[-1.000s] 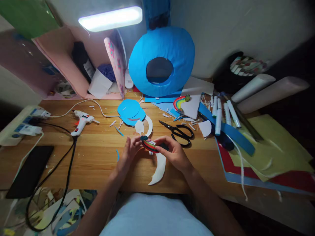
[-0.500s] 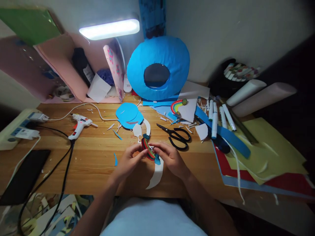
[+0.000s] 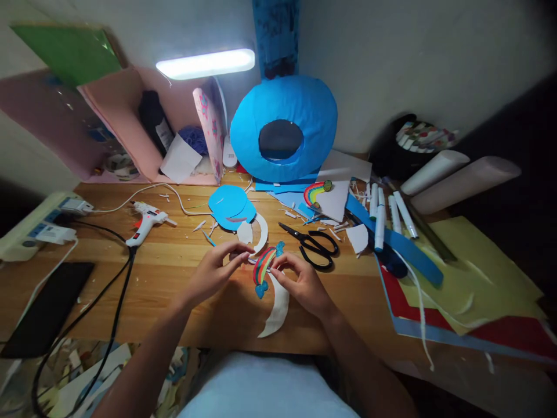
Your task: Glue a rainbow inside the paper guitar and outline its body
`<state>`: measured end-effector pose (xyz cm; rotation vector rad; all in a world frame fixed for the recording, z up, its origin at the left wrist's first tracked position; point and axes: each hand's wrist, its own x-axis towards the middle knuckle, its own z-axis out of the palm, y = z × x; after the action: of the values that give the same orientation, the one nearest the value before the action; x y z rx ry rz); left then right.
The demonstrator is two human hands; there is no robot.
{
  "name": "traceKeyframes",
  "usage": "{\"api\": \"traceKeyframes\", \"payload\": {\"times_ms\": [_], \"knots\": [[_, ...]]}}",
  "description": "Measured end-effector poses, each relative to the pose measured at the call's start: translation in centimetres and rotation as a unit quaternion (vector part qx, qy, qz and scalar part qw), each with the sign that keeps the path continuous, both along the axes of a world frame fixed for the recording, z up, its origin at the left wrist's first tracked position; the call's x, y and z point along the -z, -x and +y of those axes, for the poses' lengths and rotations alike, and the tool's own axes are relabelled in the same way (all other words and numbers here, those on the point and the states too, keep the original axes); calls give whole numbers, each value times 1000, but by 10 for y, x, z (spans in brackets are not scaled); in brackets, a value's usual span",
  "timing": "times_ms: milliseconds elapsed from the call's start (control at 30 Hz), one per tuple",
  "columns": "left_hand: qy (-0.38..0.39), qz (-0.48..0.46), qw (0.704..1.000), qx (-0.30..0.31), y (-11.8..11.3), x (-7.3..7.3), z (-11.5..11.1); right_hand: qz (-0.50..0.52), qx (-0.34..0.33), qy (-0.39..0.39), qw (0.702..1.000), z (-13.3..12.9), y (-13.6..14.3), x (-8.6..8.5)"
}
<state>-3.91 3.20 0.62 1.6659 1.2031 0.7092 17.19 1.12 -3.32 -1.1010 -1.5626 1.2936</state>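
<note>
My right hand [image 3: 302, 284] is closed at the inner edge of a small paper rainbow [image 3: 264, 266]. The rainbow has red, green and yellow bands and a blue cloud at each end. Just left of it, my left hand [image 3: 220, 270] has thumb and fingers pinched together; what they hold, if anything, is hard to make out. Under the hands lies a white paper crescent [image 3: 278, 305], its lower tip toward me. Beyond my left fingers are a white curved paper strip [image 3: 261, 232] and blue paper discs [image 3: 232, 207].
Black-handled scissors [image 3: 317, 247] lie right of the hands. At left are a glue gun [image 3: 147, 223], a power strip [image 3: 37, 226] and cables. A blue ring [image 3: 319, 116] stands at the back near another rainbow [image 3: 315, 193]. White markers [image 3: 380, 220] and coloured sheets [image 3: 474, 261] cover the right.
The rainbow has turned so its coloured face shows, with its clouds now at top right and bottom left. My left hand has come off it to the left. The view has shifted slightly.
</note>
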Motion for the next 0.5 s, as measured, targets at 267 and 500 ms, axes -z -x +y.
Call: {"api": "traceKeyframes", "payload": {"times_ms": [267, 500], "knots": [[-107, 73, 990, 46, 0, -19, 18, 40, 18, 69, 997, -4, 5, 0], [-189, 154, 963, 112, -9, -40, 48, -24, 42, 49, 998, -5, 1, -4]]}}
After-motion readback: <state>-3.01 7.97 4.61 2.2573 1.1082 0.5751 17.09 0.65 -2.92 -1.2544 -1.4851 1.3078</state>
